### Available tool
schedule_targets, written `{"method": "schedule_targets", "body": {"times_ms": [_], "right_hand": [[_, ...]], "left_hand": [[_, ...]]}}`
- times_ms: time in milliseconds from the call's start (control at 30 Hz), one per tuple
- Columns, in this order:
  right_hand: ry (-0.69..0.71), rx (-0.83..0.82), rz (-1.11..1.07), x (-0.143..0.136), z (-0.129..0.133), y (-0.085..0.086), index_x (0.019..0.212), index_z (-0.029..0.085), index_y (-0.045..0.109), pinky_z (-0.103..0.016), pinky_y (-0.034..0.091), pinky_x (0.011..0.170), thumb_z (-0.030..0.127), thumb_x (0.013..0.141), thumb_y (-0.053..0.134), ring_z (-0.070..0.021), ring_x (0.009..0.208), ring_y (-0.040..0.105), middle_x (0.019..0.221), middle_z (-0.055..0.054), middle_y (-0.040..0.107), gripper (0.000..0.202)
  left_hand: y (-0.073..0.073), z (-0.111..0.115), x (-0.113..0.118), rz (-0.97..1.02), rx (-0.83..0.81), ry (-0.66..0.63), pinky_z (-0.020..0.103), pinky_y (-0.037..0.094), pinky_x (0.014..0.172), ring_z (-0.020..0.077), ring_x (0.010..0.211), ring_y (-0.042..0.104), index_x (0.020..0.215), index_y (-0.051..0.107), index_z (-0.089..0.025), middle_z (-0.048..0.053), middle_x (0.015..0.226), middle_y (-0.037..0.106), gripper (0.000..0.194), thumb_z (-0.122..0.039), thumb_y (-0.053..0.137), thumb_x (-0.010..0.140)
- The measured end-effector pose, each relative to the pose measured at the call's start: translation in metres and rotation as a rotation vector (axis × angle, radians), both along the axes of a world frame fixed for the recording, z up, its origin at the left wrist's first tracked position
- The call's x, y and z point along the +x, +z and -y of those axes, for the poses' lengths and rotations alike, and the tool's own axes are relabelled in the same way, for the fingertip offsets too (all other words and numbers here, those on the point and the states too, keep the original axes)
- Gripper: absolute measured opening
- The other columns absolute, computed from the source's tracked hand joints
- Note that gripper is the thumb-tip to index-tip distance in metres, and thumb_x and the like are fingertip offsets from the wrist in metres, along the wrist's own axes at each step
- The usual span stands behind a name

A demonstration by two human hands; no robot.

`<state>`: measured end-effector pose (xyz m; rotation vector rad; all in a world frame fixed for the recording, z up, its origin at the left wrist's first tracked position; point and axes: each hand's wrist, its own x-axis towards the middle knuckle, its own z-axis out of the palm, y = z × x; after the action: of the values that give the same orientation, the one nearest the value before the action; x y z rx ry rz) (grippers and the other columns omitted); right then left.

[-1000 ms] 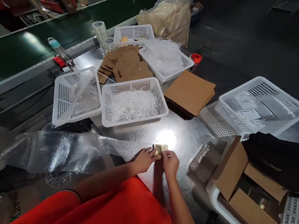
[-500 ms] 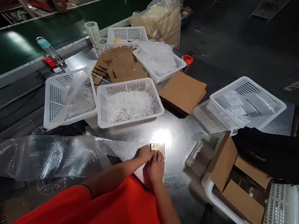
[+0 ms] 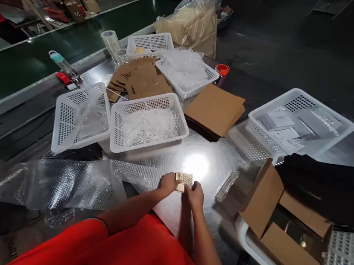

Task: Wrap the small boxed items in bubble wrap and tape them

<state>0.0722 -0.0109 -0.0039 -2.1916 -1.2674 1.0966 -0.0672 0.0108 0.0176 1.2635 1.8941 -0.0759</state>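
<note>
Between my hands is a small flat square packet in bubble wrap [image 3: 184,180], gold or tan in colour. My left hand [image 3: 169,183] grips its left edge with the thumb on top. At its lower right corner, the fingers of my right hand [image 3: 195,195] are closed on it. Left of my hands, a long sheet of bubble wrap [image 3: 80,183] stretches over the table edge. A small clear bubble-wrapped bundle [image 3: 227,187] lies to the right on the metal table [image 3: 205,153].
Beyond my hands stand a white basket of shredded filler [image 3: 146,144] and a stack of cardboard [image 3: 215,109]. An open cardboard box [image 3: 294,254] sits in a basket at right, beside black cloth [image 3: 325,189]. A tape dispenser [image 3: 64,78] lies near the green conveyor [image 3: 44,60].
The packet shows more fully now, and my hands have moved apart to its two sides. My right hand has shifted right. The view has turned slightly.
</note>
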Motion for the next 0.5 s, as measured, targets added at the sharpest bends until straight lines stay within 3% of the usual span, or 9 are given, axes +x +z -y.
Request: {"method": "schedule_targets", "body": {"times_ms": [133, 267, 500], "right_hand": [[0.006, -0.019, -0.031, 0.024, -0.007, -0.002, 0.081, 0.020, 0.060, -0.029, 0.049, 0.064, 0.036, 0.068, 0.063, -0.0210, 0.069, 0.064, 0.072, -0.003, 0.067, 0.022], [0.000, 0.003, 0.042, 0.038, -0.009, 0.005, 0.076, 0.023, 0.051, -0.032, 0.048, 0.068, 0.039, 0.064, 0.065, -0.0241, 0.078, 0.063, 0.075, -0.005, 0.064, 0.025], [0.042, -0.037, 0.113, 0.014, -0.003, 0.020, 0.089, 0.023, 0.045, -0.031, 0.045, 0.060, 0.045, 0.073, 0.059, -0.0243, 0.068, 0.063, 0.072, -0.003, 0.064, 0.030]], "left_hand": [[-0.005, -0.001, 0.025, 0.077, -0.011, 0.019, 0.025, 0.048, 0.073, 0.0209, 0.089, 0.071, 0.097, 0.074, -0.014, 0.009, 0.095, 0.076, 0.025, -0.035, 0.065, 0.089], [-0.010, -0.003, 0.040, 0.162, -0.037, 0.034, 0.021, 0.046, 0.065, 0.0167, 0.078, 0.070, 0.091, 0.074, -0.016, 0.003, 0.083, 0.076, 0.022, -0.035, 0.063, 0.090], [-0.002, 0.001, 0.031, 0.096, 0.009, 0.154, 0.028, 0.047, 0.078, 0.0235, 0.097, 0.069, 0.094, 0.071, -0.017, 0.009, 0.097, 0.075, 0.023, -0.036, 0.073, 0.081]]}}
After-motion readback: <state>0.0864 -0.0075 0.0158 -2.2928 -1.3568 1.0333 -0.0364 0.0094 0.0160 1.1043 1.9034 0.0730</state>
